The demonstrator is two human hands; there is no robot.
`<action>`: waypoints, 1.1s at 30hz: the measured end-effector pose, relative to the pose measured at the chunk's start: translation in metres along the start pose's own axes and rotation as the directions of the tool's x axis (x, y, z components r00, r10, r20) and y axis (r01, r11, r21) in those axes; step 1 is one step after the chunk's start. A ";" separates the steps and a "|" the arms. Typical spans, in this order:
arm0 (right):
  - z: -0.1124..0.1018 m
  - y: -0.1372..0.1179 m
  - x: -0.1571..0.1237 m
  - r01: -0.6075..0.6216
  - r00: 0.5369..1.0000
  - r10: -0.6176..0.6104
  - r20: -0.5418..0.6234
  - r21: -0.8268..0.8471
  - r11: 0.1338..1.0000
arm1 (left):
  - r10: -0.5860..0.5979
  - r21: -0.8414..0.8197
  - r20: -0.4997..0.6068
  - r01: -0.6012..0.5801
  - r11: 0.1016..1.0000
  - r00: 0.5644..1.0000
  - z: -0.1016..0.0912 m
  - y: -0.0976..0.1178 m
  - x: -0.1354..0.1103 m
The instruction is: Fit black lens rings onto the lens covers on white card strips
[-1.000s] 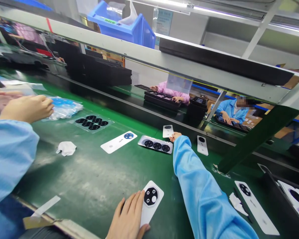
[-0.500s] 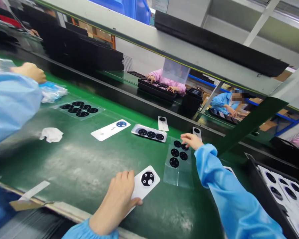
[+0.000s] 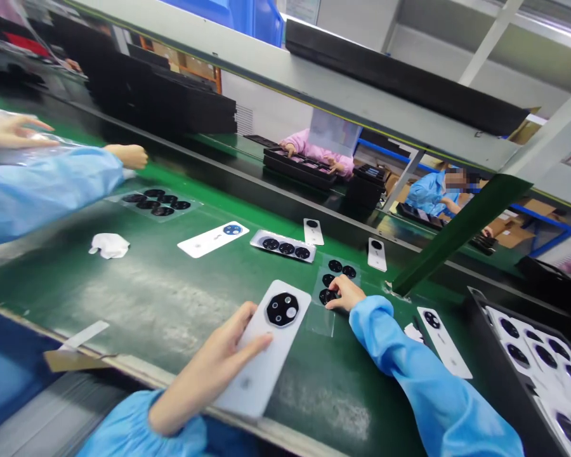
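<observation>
My left hand grips a white phone back cover near the front edge of the green belt. Its fingers lie along the cover's left side, below the black camera ring. Just to the right, my right hand is curled, with its fingertips pinched on a black lens disc. That disc sits on a clear sheet carrying a few more discs, and the sheet's near end lies beside the cover's top corner.
A co-worker's blue sleeve and hand reach in at left, above another disc sheet. On the belt lie a crumpled wipe, a white cover and a three-disc strip. A black tray stands right.
My left hand has pushed the white cover forward and to the right. My right hand has drawn back onto the lower discs of the clear sheet, which now lies closer.
</observation>
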State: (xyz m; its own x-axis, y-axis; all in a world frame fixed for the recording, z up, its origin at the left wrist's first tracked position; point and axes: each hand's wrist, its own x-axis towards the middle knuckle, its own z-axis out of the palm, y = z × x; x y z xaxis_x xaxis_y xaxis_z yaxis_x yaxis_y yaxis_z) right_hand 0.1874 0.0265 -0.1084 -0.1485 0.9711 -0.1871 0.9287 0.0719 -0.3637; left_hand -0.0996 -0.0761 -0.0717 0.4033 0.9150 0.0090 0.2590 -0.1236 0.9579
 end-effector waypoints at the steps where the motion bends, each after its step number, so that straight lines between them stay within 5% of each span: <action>1: 0.000 0.001 0.003 0.001 1.000 -0.001 0.012 -0.009 1.000 | -0.039 -0.175 0.007 0.039 0.984 0.999 0.008 0.004 -0.004; 4: 0.000 0.006 0.012 -0.006 0.999 0.007 0.047 -0.022 1.000 | -0.146 -0.476 0.146 0.199 0.856 0.979 0.038 0.011 -0.017; 9: 0.005 0.010 0.013 -0.008 1.000 0.008 0.020 0.003 1.000 | -0.197 -0.594 0.160 0.254 0.763 0.967 0.065 0.014 -0.026; 21: 0.016 0.006 -0.023 0.122 0.975 -0.091 -0.200 0.143 0.982 | -0.169 -0.557 0.152 0.225 0.799 0.974 0.071 0.006 -0.021; 33: 0.014 0.008 -0.034 0.169 0.957 -0.093 -0.275 0.267 0.949 | -0.159 -0.559 0.165 0.225 0.798 0.973 0.074 -0.001 -0.022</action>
State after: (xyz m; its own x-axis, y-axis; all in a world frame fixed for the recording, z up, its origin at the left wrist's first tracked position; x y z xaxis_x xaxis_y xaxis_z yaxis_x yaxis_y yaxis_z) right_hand 0.1953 -0.0090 -0.1179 -0.1354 0.9851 0.1059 0.7649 0.1719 -0.6207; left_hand -0.0440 -0.1245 -0.0936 0.4961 0.8471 -0.1908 -0.1929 0.3217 0.9270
